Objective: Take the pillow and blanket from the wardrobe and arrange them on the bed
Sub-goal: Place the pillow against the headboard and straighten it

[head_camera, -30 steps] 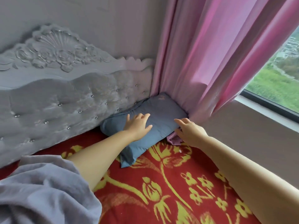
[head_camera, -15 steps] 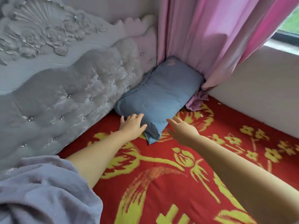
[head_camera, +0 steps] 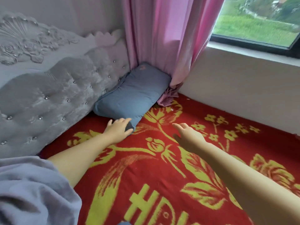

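A blue pillow (head_camera: 133,95) lies at the head of the bed, leaning against the grey tufted headboard (head_camera: 48,95) in the corner by the curtain. The red blanket with a yellow flower pattern (head_camera: 146,168) covers the bed flat. My left hand (head_camera: 117,129) rests on the blanket with its fingertips at the pillow's near corner, fingers apart, holding nothing. My right hand (head_camera: 186,135) hovers over the blanket to the right of the pillow, fingers spread and empty.
A pink curtain (head_camera: 162,38) hangs in the corner, its hem bunched on the bed beside the pillow. A beige wall (head_camera: 235,88) under the window (head_camera: 256,21) borders the bed's right side. My grey sleeve (head_camera: 29,189) fills the lower left.
Both hands have drawn back from the pillow toward me. The left went from lying on top of it to its near corner; the right left the curtain side and is over the blanket.
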{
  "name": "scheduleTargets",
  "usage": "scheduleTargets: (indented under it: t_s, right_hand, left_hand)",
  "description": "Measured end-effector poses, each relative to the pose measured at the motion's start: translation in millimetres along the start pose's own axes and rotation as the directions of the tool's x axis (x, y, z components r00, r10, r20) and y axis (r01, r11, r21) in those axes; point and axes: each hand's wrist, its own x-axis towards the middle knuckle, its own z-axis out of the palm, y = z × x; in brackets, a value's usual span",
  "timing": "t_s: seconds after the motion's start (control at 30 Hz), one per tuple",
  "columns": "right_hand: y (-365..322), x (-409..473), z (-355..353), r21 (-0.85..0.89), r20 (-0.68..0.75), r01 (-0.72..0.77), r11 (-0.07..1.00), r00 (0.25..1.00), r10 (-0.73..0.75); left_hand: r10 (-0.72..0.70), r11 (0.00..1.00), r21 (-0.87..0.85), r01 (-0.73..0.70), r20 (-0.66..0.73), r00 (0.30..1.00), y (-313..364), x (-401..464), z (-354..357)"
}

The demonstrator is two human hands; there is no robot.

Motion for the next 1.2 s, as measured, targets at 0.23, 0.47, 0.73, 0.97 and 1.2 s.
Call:
scheduleTargets:
  t_s: [0.23,0.47,0.73,0.97,1.2]
  right_hand:
    - [37,-64,-10,-0.016,0.039,-0.01,1.0,0.999,0.01]
    - [-10,-77,4,-0.056,0.115,0.059,0.997,0.992,-0.052]
    - [-227,-76,85,0.0,0.115,0.17,0.985,0.979,-0.169]
    - [-416,-130,141,0.137,0.155,0.206,0.969,0.962,-0.227]
    - [-499,-176,148,0.08,0.191,0.265,0.961,0.942,-0.276]
  left_hand:
    - [-0.024,0.992,-0.121,0.017,-0.055,0.998,60,-44,15]
    - [-0.018,0.979,-0.202,0.002,-0.079,0.997,74,-94,42]
    - [-0.223,0.963,-0.178,0.203,-0.099,0.97,-132,-244,61]
    - [-0.306,0.946,-0.161,0.28,-0.174,0.936,-293,-382,55]
    - [-0.333,0.929,-0.218,0.299,-0.142,0.932,-334,-442,58]
